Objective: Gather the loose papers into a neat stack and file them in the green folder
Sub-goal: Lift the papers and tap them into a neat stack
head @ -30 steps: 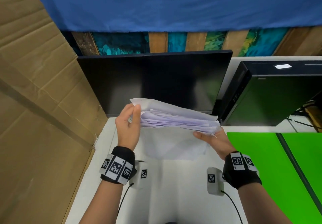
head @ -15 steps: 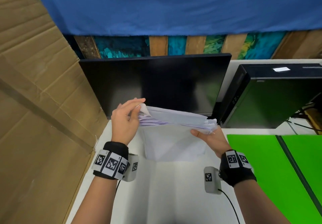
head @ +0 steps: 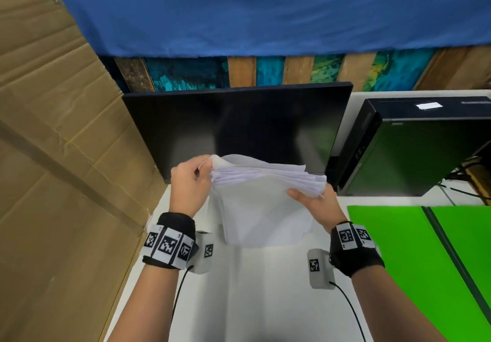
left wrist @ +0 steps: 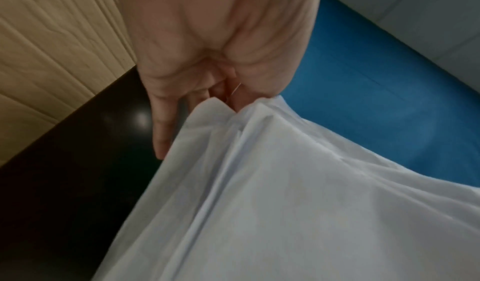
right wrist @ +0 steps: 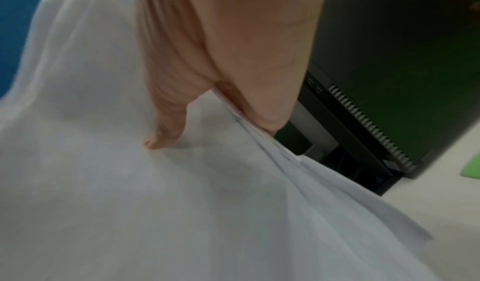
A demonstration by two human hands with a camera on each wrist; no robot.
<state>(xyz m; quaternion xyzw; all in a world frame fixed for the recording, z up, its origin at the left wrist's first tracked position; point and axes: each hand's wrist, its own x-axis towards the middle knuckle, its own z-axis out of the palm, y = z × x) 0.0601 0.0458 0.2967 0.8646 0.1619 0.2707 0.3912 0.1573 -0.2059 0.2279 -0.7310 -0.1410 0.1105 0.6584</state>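
The thin white loose papers [head: 265,195] are held up in the middle of the frame. The left hand [head: 190,182] and right hand [head: 316,202] are clamped on opposite edges. They look light, floppy and slippery, so both sides should be gripped.

The person is wearing a black wristband [head: 174,238] ringed with white black-patterned marker tiles on the left forearm and a matching black wristband [head: 354,251] on the right, each carrying a small grey camera box [head: 320,268] bearing a marker and trailing a thin black cable [head: 350,312], with both forearms bare of sleeves.
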